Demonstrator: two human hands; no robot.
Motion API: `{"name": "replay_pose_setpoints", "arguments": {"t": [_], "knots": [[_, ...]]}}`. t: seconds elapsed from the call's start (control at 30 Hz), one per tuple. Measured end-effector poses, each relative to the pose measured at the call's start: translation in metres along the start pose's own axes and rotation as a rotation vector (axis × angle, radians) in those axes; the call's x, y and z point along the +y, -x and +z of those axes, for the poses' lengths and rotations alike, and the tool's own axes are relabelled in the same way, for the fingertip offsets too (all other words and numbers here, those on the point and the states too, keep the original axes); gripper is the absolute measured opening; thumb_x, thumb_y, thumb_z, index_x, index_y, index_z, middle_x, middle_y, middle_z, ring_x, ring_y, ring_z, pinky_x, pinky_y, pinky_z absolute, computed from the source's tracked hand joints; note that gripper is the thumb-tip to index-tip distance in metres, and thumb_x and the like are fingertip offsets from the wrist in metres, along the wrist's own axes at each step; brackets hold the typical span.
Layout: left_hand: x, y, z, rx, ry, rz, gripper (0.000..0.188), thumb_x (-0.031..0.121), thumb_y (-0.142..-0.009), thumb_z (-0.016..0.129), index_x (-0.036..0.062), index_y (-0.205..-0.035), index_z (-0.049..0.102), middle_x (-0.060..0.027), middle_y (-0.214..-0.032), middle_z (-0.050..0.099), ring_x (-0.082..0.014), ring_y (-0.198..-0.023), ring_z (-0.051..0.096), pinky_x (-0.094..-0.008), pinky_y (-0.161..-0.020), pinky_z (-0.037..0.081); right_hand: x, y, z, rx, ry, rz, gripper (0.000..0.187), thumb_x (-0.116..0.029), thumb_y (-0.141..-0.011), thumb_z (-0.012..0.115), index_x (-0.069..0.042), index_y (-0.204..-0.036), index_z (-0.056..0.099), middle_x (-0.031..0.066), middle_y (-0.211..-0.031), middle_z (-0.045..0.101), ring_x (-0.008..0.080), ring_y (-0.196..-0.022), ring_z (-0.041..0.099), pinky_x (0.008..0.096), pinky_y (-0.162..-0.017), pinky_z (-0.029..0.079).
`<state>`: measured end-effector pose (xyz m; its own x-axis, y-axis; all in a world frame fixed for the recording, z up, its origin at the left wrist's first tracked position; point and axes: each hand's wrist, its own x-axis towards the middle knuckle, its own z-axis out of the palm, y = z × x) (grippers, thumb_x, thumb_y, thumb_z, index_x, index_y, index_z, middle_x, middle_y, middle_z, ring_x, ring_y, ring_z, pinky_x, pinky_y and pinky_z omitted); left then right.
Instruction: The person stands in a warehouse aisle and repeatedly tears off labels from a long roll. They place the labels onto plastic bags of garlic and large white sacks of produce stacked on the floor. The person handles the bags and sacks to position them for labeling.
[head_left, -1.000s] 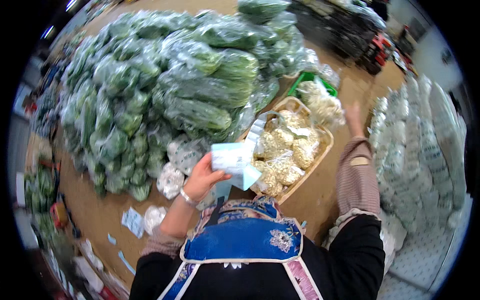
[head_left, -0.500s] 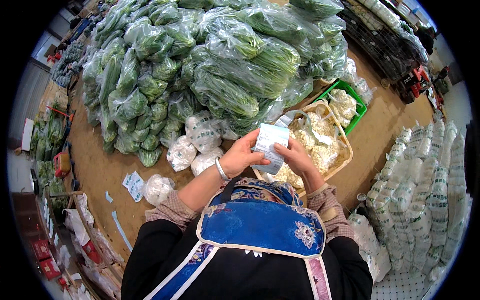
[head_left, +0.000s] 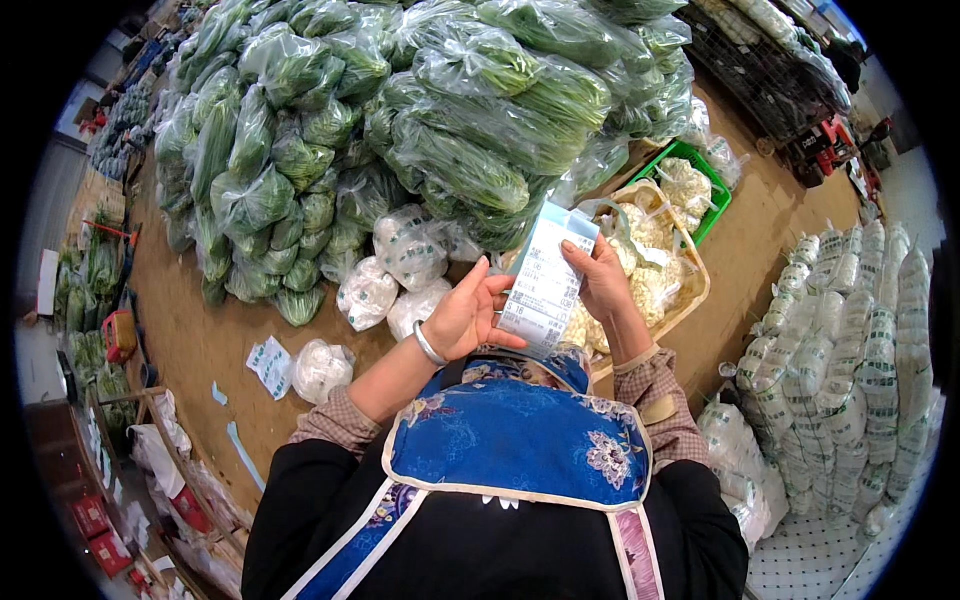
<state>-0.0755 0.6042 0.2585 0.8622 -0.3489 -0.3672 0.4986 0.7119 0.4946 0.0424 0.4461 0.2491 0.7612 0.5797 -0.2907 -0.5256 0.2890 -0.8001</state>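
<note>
In front of my chest I hold a sheaf of printed labels (head_left: 541, 285), white with pale blue backing. My right hand (head_left: 607, 280) grips its upper right part, thumb lying on top. Beside its left edge is my left hand (head_left: 462, 312), fingers apart and palm turned partly up, a silver bangle on the wrist. Whether its fingertips touch the paper I cannot tell. Just beyond and right of the labels is a cream basket (head_left: 697, 297) of bagged pale, lumpy produce (head_left: 650, 285); the labels and my right hand hide part of it.
Clear bags of green leafy vegetables (head_left: 480, 130) are piled high ahead. White plastic bags (head_left: 408, 245) lie at the pile's near edge. A green crate (head_left: 722, 203) adjoins the basket. Tall columns of packed bags (head_left: 840, 360) stand right; a wooden rack (head_left: 175, 470) is at left.
The labels have opened out into a longer piece and face me more fully. My left hand has loosened and drawn slightly down and left; my right hand has risen and moved right with the labels.
</note>
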Motion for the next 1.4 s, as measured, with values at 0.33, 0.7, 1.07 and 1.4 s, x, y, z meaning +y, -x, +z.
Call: {"name": "replay_pose_setpoints", "arguments": {"t": [0.33,0.7,1.07,1.4], "knots": [[-0.004,0.043,-0.018,-0.017,0.030,-0.012,0.074,0.058,-0.081,0.017,-0.0022,-0.121,0.029,-0.0173,-0.108,0.048,-0.0253,-0.093,0.054,-0.0365,-0.063,0.052,0.028,-0.001,0.018,0.047,0.010,0.002,0.029,-0.004,-0.077,0.054,0.000,-0.103,0.043,0.0079,-0.094,0.054,0.0164,-0.083,0.054,0.0295,-0.072,0.045],[-0.029,0.103,-0.037,0.109,0.072,0.101,0.076,0.060,-0.079,0.016,-0.0009,-0.124,0.024,-0.0196,-0.112,0.044,-0.0279,-0.098,0.050,-0.0380,-0.056,0.053,0.055,-0.032,0.028,-0.026,-0.045,0.103,0.021,-0.004,-0.078,0.053,-0.001,-0.097,0.046,0.0086,-0.089,0.057,0.0182,-0.078,0.057,0.0308,-0.068,0.048],[-0.092,0.134,-0.007,0.257,-0.058,0.211,0.037,0.003,-0.080,0.045,-0.0046,-0.115,0.035,-0.0123,-0.102,0.053,-0.0154,-0.081,0.058,-0.0237,-0.055,0.053,0.047,-0.056,0.024,-0.142,0.027,0.144,0.021,-0.011,-0.081,0.048,-0.004,-0.101,0.044,0.0080,-0.089,0.057,0.0187,-0.077,0.059,0.0309,-0.062,0.051],[-0.132,0.139,0.025,0.327,-0.171,0.254,0.040,-0.002,-0.077,0.042,-0.0062,-0.115,0.033,-0.0143,-0.101,0.054,-0.0154,-0.080,0.058,-0.0216,-0.055,0.052,0.034,-0.062,0.002,-0.236,-0.028,0.161,0.022,-0.007,-0.078,0.051,-0.002,-0.097,0.042,0.0112,-0.089,0.056,0.0228,-0.077,0.059,0.0366,-0.063,0.051]]}}
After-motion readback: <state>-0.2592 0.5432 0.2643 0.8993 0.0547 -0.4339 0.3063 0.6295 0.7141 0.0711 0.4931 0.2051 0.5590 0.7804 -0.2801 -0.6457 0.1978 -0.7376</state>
